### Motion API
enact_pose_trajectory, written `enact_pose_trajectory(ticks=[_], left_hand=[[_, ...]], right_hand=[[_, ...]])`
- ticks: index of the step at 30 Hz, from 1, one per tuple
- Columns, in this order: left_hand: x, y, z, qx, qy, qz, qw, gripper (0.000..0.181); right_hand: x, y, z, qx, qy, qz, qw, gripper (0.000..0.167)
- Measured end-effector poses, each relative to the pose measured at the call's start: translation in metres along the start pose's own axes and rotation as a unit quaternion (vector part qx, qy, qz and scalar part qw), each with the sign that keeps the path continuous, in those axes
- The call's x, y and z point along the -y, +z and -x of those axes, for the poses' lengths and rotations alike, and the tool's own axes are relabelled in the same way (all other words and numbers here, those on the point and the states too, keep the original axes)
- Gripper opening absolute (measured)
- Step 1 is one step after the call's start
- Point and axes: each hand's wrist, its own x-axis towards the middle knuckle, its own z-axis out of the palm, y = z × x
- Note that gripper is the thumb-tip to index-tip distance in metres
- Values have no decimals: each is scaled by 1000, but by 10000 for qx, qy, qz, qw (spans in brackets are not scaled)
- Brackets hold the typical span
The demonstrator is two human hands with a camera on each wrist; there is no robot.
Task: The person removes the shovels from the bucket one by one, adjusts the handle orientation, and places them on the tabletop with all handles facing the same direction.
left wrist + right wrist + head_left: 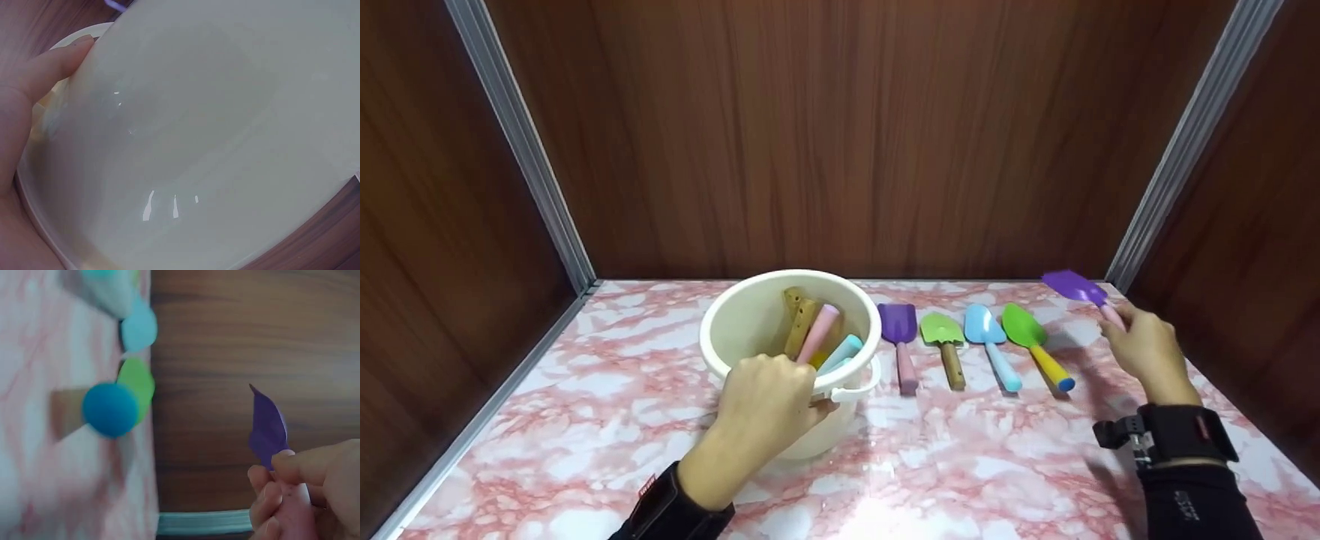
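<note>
My left hand [769, 397] grips the near rim of a cream bucket [791, 279], thumb outside, near its handle. Inside the bucket are a pink handle [819, 334], a light blue handle [840, 352] and brown wooden handles [801, 328]. In the left wrist view the bucket's wall [214, 135] fills most of the picture, the left hand [34, 112] at its edge. At the far right my right hand [1147, 345] holds a purple trowel [1074, 286] by its pink handle, above the table. The right wrist view shows the right hand [315, 489] pinching that handle below the purple blade [269, 430].
Right of the bucket, in a row on the marbled table [960, 465], lie a purple shovel [898, 324], a green one with a wooden handle [942, 330], a light blue one [984, 327] and a green one with a yellow handle [1026, 327]. Wooden panels [840, 135] enclose the table.
</note>
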Motion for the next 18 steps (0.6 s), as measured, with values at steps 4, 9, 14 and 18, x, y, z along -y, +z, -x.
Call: enact_pose_trajectory(ticks=[4, 9, 14, 18], left_hand=[[0, 0, 0, -13, 0, 24, 10000, 56], [0, -1, 0, -18, -6, 73, 10000, 56], [0, 0, 1, -56, -10, 38, 10000, 56], [0, 1, 0, -83, 3, -15, 10000, 55]], right_hand=[[-18, 3, 1, 315, 199, 186, 9991, 44], [-33, 7, 2, 744, 371, 257, 9962, 47], [-38, 12, 3, 958, 530, 228, 9937, 48], [-40, 18, 3, 1111, 630, 173, 9917, 48]])
